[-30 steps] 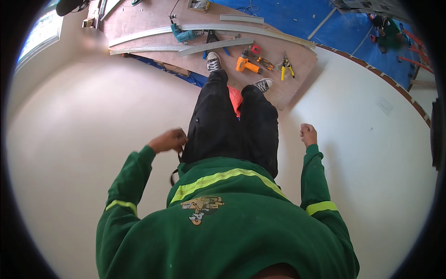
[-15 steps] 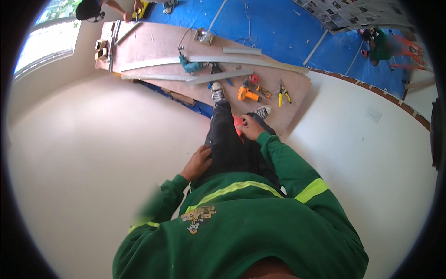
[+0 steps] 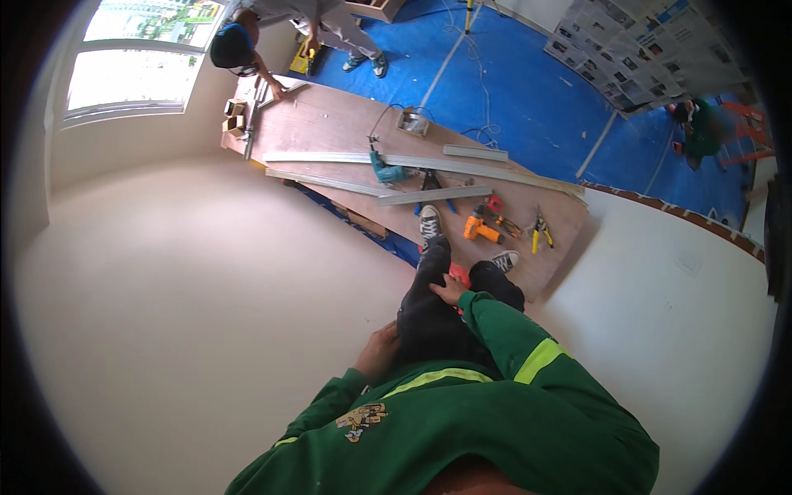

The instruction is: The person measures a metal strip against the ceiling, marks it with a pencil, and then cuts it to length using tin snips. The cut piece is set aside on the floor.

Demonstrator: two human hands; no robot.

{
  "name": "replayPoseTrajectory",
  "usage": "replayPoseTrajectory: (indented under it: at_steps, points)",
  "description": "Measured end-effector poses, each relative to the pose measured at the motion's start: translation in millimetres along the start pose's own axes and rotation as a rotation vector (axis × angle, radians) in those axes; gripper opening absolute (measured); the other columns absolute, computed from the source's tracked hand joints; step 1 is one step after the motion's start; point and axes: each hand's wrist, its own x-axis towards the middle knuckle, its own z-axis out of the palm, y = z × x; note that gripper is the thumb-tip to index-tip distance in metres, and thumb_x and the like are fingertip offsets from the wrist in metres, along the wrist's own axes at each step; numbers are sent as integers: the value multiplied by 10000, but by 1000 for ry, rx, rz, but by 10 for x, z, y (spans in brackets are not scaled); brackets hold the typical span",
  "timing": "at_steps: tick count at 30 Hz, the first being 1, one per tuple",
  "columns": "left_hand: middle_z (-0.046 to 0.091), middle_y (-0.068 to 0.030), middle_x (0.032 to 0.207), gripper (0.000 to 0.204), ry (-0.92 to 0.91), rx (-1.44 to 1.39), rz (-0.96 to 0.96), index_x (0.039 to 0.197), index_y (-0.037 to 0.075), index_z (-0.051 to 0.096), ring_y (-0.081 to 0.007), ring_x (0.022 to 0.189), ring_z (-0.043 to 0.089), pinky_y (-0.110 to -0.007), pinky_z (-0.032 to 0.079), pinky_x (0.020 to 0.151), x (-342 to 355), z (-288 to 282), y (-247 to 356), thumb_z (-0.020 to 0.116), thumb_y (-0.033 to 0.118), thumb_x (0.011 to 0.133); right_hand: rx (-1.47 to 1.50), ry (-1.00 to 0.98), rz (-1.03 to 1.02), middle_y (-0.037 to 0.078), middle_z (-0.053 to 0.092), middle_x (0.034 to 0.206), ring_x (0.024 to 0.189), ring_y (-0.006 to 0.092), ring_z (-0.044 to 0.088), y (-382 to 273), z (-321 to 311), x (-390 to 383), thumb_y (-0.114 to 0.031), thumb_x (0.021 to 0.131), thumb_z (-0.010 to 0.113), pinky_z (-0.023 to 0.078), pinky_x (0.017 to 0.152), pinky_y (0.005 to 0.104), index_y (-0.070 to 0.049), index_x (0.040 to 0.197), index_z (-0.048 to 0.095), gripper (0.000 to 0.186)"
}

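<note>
My left hand [image 3: 379, 350] rests against the outer side of my left thigh, in dark trousers [image 3: 426, 307]. Its fingers lie along the cloth, partly hidden by the leg. On the inner side of the same leg, near the knee, is my right hand [image 3: 450, 289], with fingers apart and touching the trousers. Neither hand shows anything held. Just beyond the right hand, a red object [image 3: 459, 273] shows between my legs; its kind is unclear. My shoes stand on a wooden board [image 3: 330, 103] among tools.
On the board lie a teal corded drill [image 3: 385, 169], an orange cordless drill [image 3: 482, 229], yellow-handled snips [image 3: 539, 233], a red tape measure [image 3: 494, 203] and metal channels [image 3: 433, 195]. A co-worker [image 3: 318, 16] leans over its far left end; another person [image 3: 705, 128] is far right, by newspaper-covered panels [image 3: 615, 49].
My view has tilted up and left, so the scene sits lower and further right. My right hand has shifted from the red object onto my left leg. The co-worker shows more fully.
</note>
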Motion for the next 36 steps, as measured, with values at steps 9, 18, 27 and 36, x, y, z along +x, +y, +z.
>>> replayPoseTrajectory:
  at_steps: [9, 18, 27, 36]
  points:
    - [756, -200, 1308, 334, 340, -34, -110, 1248, 11, 763, -379, 1191, 745, -410, 577, 1028, -33, 4, -302, 650, 6, 934, 204, -365, -185, 240, 640, 1501, 1370, 360, 631, -95, 66, 430, -435, 944, 802, 525, 1121, 441, 26, 1538, 573, 785]
    - [798, -244, 1083, 330, 149, 38, -246, 1202, 6, 777, -448, 1055, 766, -467, 604, 964, 211, -434, -337, 722, 178, 926, 69, -358, -271, 191, 750, 1141, 1094, 340, 728, -259, -305, 63, -537, 1033, 664, 548, 957, 453, -9, 1199, 745, 559]
    - [778, -238, 877, 334, -101, 452, -170, 1072, -48, 771, -372, 825, 779, -465, 603, 780, 583, -718, -572, 709, 205, 863, 40, -204, -301, 179, 777, 979, 940, 301, 767, -424, -301, -293, -486, 1005, 696, 580, 867, 462, -30, 1153, 783, 487]
    - [736, -131, 787, 355, -224, 211, -423, 1084, -87, 758, -203, 688, 699, -375, 570, 648, 497, -318, -701, 683, 169, 849, 26, -136, -455, 190, 778, 950, 932, 273, 777, -65, -136, -498, -419, 975, 744, 586, 901, 464, -60, 1106, 811, 388]
